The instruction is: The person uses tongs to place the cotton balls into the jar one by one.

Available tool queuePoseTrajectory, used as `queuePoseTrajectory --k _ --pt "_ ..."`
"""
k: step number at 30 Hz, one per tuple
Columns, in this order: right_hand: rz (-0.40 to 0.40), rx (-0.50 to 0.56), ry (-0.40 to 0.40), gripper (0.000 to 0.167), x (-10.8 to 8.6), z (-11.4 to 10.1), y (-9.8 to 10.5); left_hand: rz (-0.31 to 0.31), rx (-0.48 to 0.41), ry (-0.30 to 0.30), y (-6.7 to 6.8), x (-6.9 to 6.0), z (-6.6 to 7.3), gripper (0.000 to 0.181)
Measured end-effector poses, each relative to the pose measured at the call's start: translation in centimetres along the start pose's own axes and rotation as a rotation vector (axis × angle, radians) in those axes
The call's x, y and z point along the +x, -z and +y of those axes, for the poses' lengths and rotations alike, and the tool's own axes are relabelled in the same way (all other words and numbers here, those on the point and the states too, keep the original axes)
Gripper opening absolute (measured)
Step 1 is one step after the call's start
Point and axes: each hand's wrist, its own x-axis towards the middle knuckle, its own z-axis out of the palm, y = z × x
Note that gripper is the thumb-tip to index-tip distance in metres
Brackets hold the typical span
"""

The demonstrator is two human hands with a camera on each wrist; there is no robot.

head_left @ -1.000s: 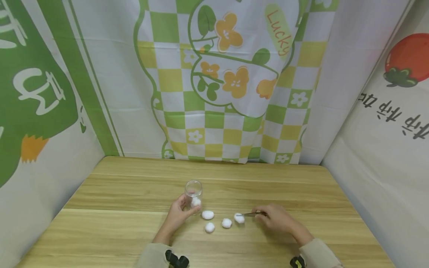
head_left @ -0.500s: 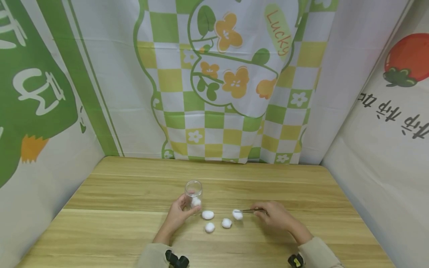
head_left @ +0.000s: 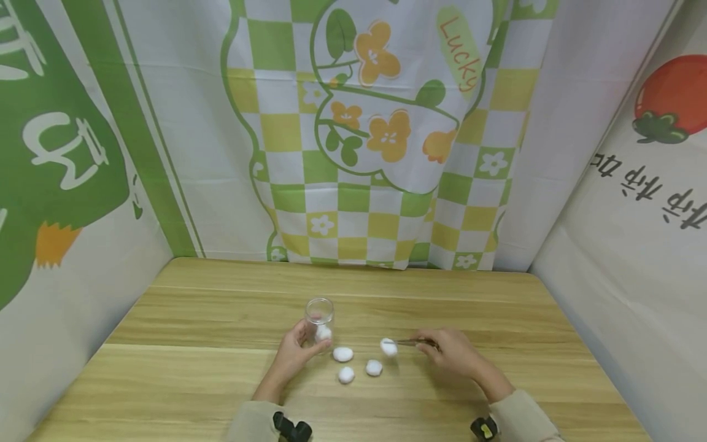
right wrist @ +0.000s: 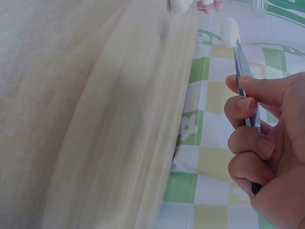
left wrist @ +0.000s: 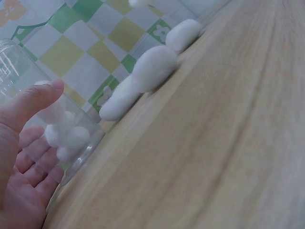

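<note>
My left hand (head_left: 295,350) grips a clear jar (head_left: 320,312) that stands upright on the table, thumb on one side and fingers round the other. Several white cotton balls (left wrist: 71,138) lie in its bottom. My right hand (head_left: 453,355) holds metal tweezers (right wrist: 245,71) between thumb and curled fingers. Pinched in their tips is a cotton ball (head_left: 389,347), raised off the table and to the right of the jar. Three more lie loose between the hands: an oval cotton ball (head_left: 343,354) beside the jar, a cotton ball (head_left: 346,375) nearer me and another cotton ball (head_left: 374,368) to the right.
The wooden table (head_left: 221,307) reaches back to a green and yellow checked curtain (head_left: 353,215). Printed cloth walls (head_left: 624,264) close off both sides. A black wrist camera (head_left: 291,428) sits on the left sleeve.
The right hand has lifted the tweezers and their cotton ball slightly, moving a little to the left and away from me. The left hand and the jar have stayed put.
</note>
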Motion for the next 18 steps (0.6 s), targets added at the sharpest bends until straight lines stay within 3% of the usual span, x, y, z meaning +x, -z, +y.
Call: queuePoseTrajectory --k 18 --pt "0.087 -0.001 0.044 0.015 1.3 -1.6 0.6 0.002 -0.004 -0.008 0.0 -0.1 0.2 0.060"
